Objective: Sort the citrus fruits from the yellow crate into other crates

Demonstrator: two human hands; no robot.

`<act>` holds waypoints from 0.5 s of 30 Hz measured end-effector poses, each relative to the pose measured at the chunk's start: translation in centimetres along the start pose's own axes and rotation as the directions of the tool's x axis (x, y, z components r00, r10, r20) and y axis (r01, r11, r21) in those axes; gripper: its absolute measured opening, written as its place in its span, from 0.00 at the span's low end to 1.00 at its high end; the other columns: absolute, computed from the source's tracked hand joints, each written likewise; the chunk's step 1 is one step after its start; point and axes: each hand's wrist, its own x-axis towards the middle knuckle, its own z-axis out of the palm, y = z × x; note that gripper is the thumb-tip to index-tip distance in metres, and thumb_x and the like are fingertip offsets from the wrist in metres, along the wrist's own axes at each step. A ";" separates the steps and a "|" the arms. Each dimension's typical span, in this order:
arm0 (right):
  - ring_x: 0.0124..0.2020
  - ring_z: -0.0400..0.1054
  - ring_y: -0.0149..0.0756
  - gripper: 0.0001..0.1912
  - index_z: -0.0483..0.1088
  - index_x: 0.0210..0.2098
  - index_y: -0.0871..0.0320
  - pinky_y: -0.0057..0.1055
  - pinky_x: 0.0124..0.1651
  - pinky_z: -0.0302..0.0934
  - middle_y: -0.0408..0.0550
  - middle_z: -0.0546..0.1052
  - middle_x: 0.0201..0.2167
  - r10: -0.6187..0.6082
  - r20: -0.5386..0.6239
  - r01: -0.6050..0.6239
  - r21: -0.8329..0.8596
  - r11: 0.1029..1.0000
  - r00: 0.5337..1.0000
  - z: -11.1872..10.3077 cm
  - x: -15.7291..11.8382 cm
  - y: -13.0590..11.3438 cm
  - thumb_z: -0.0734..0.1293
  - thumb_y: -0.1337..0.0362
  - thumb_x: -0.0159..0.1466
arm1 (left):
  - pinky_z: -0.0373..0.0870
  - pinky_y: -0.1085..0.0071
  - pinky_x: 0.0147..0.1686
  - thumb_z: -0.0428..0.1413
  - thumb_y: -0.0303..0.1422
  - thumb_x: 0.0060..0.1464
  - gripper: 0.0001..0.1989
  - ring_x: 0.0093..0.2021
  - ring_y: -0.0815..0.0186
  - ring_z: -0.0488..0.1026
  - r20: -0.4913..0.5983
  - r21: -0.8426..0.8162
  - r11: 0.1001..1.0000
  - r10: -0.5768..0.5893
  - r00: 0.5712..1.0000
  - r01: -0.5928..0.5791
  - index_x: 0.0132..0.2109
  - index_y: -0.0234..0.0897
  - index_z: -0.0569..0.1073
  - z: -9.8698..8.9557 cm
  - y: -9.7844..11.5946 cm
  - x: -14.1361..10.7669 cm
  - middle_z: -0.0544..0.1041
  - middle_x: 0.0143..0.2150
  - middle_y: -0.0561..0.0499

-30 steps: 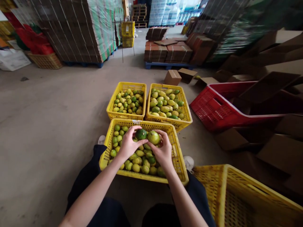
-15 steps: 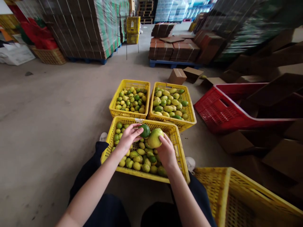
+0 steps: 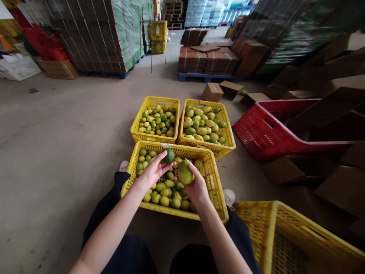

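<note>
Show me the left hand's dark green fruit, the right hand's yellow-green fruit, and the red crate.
Dark green fruit (image 3: 169,155), head view: middle of skin.
Yellow-green fruit (image 3: 185,172), head view: visible middle.
Red crate (image 3: 254,131), head view: perforated side wall.

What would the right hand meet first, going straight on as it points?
Carrying its yellow-green fruit, the right hand would probably meet the left hand or its dark green fruit; depth is unclear.

Fruit lies in the near crate, below the left hand and right hand. Beyond its far edge, left crate and right crate, side by side, hold more. The tub is to their right; a fourth crate, off the near crate's near right corner.
</note>
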 end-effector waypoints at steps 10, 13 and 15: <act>0.22 0.71 0.36 0.12 0.69 0.32 0.58 0.28 0.20 0.64 0.45 0.77 0.23 0.069 -0.189 -0.064 0.031 0.997 0.980 -0.5 0.8 0.2 0.69 0.56 0.54 | 0.70 0.77 0.23 0.43 0.35 0.60 0.17 0.26 0.67 0.73 -0.004 -0.020 0.995 -0.101 0.995 0.101 0.35 0.27 0.72 -0.5 0.2 0.0 0.76 0.28 0.40; 0.21 0.70 0.35 0.13 0.70 0.33 0.59 0.29 0.20 0.63 0.45 0.77 0.24 0.068 -0.165 -0.074 -0.028 0.997 0.984 -0.5 0.9 0.4 0.69 0.56 0.54 | 0.66 0.79 0.19 0.48 0.37 0.58 0.13 0.24 0.70 0.71 -0.034 -0.071 0.992 -0.106 0.994 0.104 0.34 0.30 0.70 -0.2 0.0 0.1 0.75 0.29 0.44; 0.21 0.70 0.34 0.11 0.71 0.31 0.59 0.27 0.19 0.63 0.43 0.77 0.23 0.090 -0.137 -0.096 -0.034 0.995 0.986 -0.5 0.8 0.3 0.71 0.58 0.53 | 0.64 0.81 0.18 0.54 0.35 0.54 0.08 0.23 0.72 0.70 -0.080 -0.078 0.994 -0.088 0.993 0.081 0.33 0.33 0.68 -0.1 -0.1 0.2 0.73 0.27 0.49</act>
